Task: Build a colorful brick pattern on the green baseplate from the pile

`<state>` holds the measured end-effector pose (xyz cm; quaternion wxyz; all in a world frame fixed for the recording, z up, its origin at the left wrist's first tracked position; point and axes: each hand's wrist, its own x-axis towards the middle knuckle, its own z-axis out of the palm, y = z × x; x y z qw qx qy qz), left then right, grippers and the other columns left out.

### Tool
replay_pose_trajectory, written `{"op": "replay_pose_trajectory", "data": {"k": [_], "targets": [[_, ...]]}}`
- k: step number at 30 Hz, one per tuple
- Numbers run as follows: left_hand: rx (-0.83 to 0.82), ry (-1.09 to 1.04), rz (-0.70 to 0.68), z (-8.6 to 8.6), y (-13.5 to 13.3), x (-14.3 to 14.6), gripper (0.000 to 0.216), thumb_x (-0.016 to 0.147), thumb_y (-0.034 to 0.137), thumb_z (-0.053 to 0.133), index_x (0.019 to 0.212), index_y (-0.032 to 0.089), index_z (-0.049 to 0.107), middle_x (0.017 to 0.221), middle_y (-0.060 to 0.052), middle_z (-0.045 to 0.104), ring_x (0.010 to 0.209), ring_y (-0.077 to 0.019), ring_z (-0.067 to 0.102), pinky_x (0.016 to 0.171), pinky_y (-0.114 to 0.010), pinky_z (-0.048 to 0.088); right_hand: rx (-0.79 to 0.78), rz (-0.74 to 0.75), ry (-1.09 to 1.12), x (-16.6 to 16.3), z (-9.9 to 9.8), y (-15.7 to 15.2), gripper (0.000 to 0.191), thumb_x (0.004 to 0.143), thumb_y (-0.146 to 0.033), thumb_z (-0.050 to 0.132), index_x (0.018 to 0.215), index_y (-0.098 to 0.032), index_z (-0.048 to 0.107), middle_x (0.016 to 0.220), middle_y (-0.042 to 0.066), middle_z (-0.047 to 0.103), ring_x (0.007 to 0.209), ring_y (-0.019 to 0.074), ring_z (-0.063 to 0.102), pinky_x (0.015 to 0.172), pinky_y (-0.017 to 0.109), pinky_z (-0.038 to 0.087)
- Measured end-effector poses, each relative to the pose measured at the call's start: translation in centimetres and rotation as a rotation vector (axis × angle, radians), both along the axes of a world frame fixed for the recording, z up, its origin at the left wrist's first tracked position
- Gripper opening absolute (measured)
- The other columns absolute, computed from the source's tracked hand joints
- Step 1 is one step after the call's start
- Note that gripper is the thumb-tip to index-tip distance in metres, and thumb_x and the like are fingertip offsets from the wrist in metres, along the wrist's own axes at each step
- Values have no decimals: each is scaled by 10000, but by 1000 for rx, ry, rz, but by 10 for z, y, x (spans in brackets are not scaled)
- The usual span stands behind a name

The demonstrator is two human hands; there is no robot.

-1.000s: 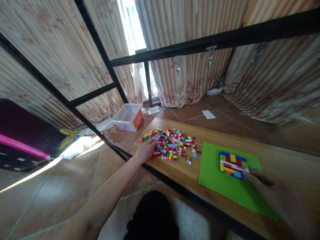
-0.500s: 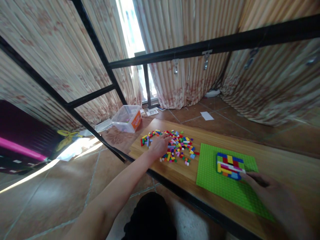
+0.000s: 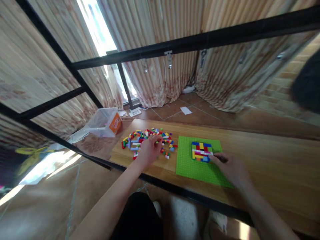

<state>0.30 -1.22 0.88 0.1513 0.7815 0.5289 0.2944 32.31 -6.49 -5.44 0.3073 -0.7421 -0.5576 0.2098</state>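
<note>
My left hand is over the pile of loose toy bricks on the wooden table. Its thumb and fingers are curled together, and whatever they pinch is too small to make out. To the right lies a green baseplate with a low block of coloured bricks on it, blue along the far edge, with red, yellow and white rows. My right hand reaches in from the right, closed in a pinch on the end of a white brick at the block's right side.
A clear plastic box with an orange label stands on the tiled floor beyond the table's left end. Black metal bars cross ahead, with curtains behind. Papers lie on the floor past the wooden table.
The view has swung to the right. My left fingers, stretched over the bricks before, are now curled together at the pile. My right hand stays at the block's right side.
</note>
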Motion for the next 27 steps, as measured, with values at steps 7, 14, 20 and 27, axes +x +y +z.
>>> {"op": "replay_pose_trajectory", "data": {"k": [7,14,20,27], "targets": [[-380,-432,-218,-28,-45,106,263,887,167,516,1037,187,732,830,-24,723,627,-121,591,589,-232,467,116,0,63,-5,10,-6,407,826,-536,527,845,-191,743,795,71,749,694,215,659,666,341,486],[-474,-535,-220,-44,-37,123,225,883,160,528,1047,173,683,830,-27,700,665,-124,611,598,-230,488,346,154,218,-11,16,-15,301,871,-453,564,912,-206,730,881,64,707,747,181,619,676,316,490],[-475,-556,-268,-49,-33,128,167,870,129,563,1022,166,622,910,-52,707,810,-148,665,714,-268,542,370,293,194,-18,21,-15,241,898,-392,572,961,-229,737,916,57,666,778,169,616,706,317,516],[-543,-628,-332,-46,-33,130,247,865,66,542,1082,171,597,975,-67,722,842,-149,685,743,-287,562,323,452,134,-21,19,-17,206,915,-332,566,1009,-266,738,1098,69,666,1030,209,648,921,383,521]]}}
